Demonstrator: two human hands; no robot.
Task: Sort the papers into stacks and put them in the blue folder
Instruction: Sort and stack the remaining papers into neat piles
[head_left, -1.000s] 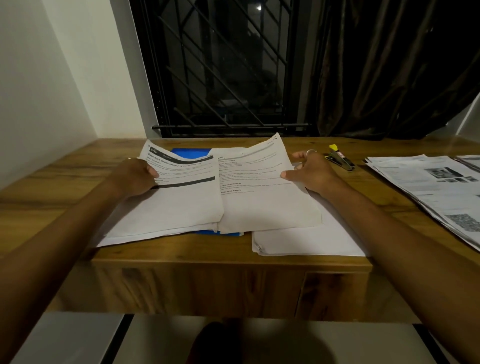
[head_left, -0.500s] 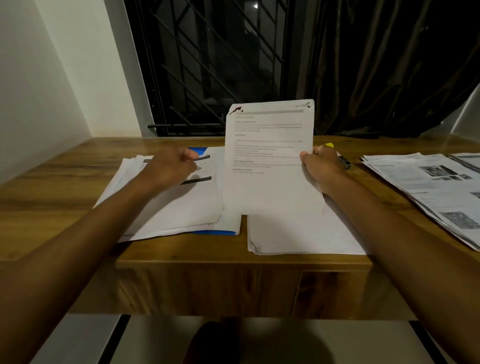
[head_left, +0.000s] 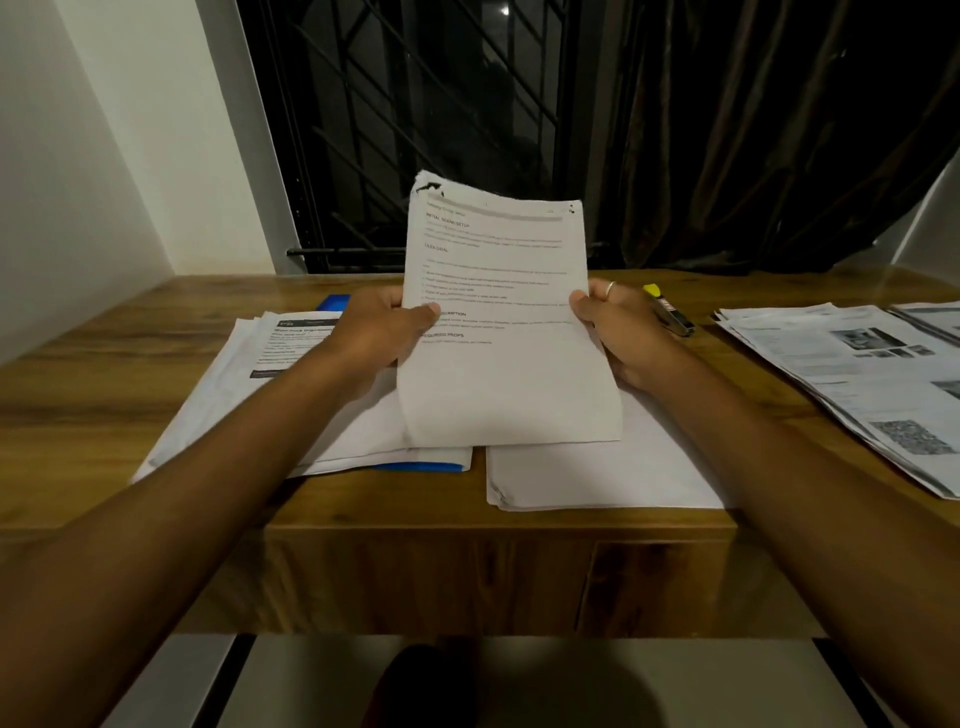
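Note:
A bundle of printed white sheets (head_left: 501, 332) stands nearly upright over the middle of the desk. My left hand (head_left: 379, 332) grips its left edge and my right hand (head_left: 618, 325) grips its right edge, thumbs on the front. Under my left arm a fanned pile of papers (head_left: 270, 364) lies on the blue folder (head_left: 421, 466), of which only a far corner and a front strip show. A blank-topped stack (head_left: 602, 473) lies flat at the desk's front edge below the raised bundle.
A spread of printed pages with photos (head_left: 872, 379) covers the desk's right side. A stapler with a yellow tip (head_left: 667, 312) lies behind my right hand. The wooden desk (head_left: 104, 374) meets a white wall on the left and a barred window behind.
My right hand lifted the bundle from flat on the desk to nearly upright. My left hand left the fanned pile and took hold of the bundle's left edge.

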